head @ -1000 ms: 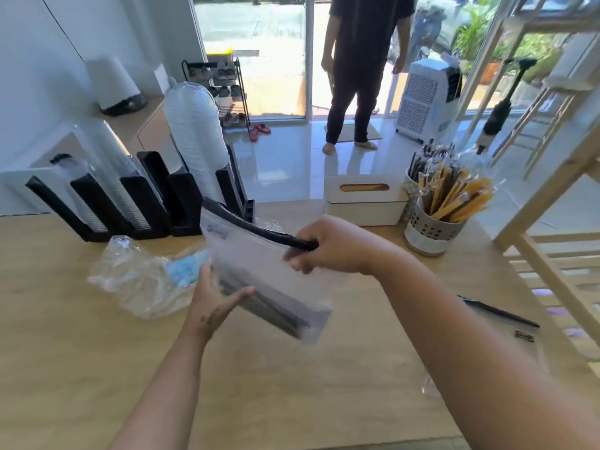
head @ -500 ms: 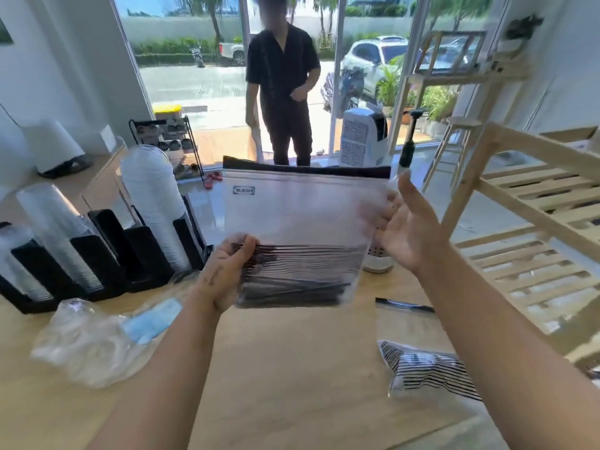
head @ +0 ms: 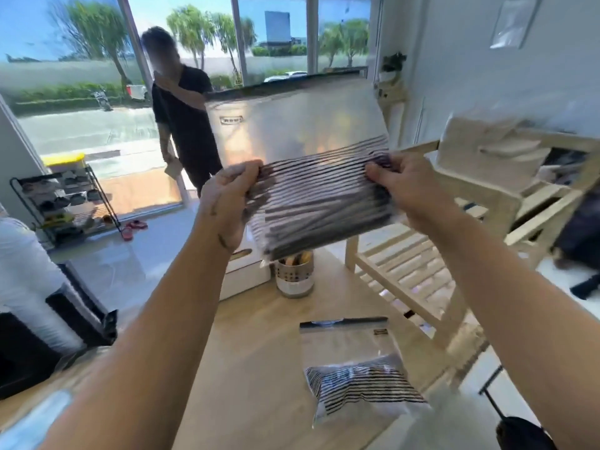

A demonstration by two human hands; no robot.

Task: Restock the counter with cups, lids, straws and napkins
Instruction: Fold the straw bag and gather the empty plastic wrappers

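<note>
A bright room with tall windows lies beyond the wooden table [head: 253, 368], and a person in black [head: 185, 125] stands well past the hands, near the glass. Both hands are raised to about eye height with a clear zip bag [head: 292, 138] stretched between them. The left hand [head: 230, 203] grips the bag's left edge and the right hand [head: 402, 186] pinches its right edge, each with its fingers curled onto the plastic at the level of the black straws [head: 324, 216] inside. The bag hangs with its dark seal strip uppermost and tilts down toward the right hand. The straws lie across it in a bundle at the bottom, probably so they settle level and stay put before the seal is opened.

Both forearms reach forward and upward from the lower corners, elbows low, wrists turned in toward each other. Directly below the held bag stands a perforated metal holder [head: 294, 277] with wrapped sticks in it, the likely place for this stock. Below the right hand, a second bag of straws [head: 357, 381] lies flat on the table, untouched. A pale wooden rack [head: 422, 274] stands beyond the right forearm.
</note>
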